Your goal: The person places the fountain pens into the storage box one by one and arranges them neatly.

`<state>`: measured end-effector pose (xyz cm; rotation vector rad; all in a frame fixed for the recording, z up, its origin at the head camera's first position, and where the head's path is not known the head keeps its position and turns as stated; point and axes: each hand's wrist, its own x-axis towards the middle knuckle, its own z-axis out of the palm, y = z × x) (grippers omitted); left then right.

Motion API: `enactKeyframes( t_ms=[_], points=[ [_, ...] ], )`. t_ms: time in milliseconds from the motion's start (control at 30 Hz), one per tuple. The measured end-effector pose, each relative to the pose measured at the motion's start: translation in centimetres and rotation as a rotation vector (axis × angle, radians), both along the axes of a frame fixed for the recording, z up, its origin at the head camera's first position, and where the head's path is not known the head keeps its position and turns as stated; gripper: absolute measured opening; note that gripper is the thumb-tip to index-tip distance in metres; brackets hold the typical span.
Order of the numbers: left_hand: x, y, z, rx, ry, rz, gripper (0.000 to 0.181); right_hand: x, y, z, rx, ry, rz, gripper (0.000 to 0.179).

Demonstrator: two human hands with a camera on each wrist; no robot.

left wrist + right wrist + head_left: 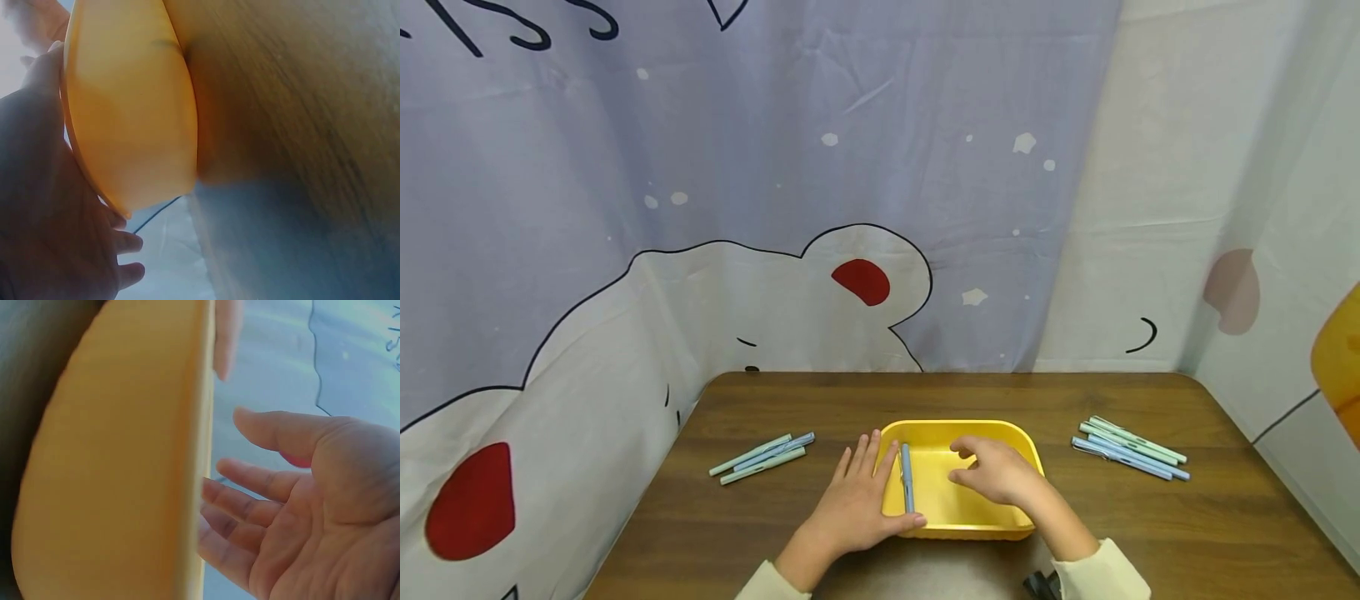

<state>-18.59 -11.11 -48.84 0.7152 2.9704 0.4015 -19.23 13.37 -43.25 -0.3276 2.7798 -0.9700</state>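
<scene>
A yellow plastic basket (pixel 977 528) stands on the wooden table, with one blue pen (pixel 907 479) lying along its left side. My left hand (pixel 861 508) rests over the basket's left rim, fingers straight and spread, thumb across the near left corner. Over the right part of the basket hovers my right hand (pixel 996 473), its fingers loosely bent and nothing between them. In the right wrist view that hand (pixel 312 512) shows an empty palm beside the basket wall (pixel 112 462). The left wrist view has the left hand (pixel 56 206) along the basket's outer wall (pixel 131 112).
Light green and blue pens (pixel 763 457) lie in a group on the left of the table (pixel 760 400). Another group of several green and blue pens (pixel 1131 448) lies on the right. A printed curtain (pixel 775 167) hangs behind the table. A small black object (pixel 1042 585) sits by the right sleeve.
</scene>
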Motion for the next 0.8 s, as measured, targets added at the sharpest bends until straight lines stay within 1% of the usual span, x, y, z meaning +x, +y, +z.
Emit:
enactKeyframes(
  t_ms=[167,267,467,667,800],
  points=[
    [0.0,0.0,0.1,0.008,-0.003,-0.002,0.108,0.5,2.4,0.6,-0.022,0.018,-0.01,0.041],
    [0.0,-0.1,0.0,0.011,-0.003,-0.002,0.109,0.7,3.9,0.9,-0.002,0.045,-0.01,0.043],
    [-0.1,-0.2,-0.1,0.019,-0.006,-0.005,0.109,1.1,6.6,1.5,0.031,0.064,-0.013,0.048],
    [-0.1,-0.2,-0.2,0.018,-0.004,-0.004,0.109,1.3,9.0,1.6,0.066,0.094,-0.044,0.048],
    [-0.1,-0.1,-0.1,0.027,-0.01,-0.005,0.108,1.3,10.7,1.3,0.066,0.114,-0.051,0.047]
  ],
)
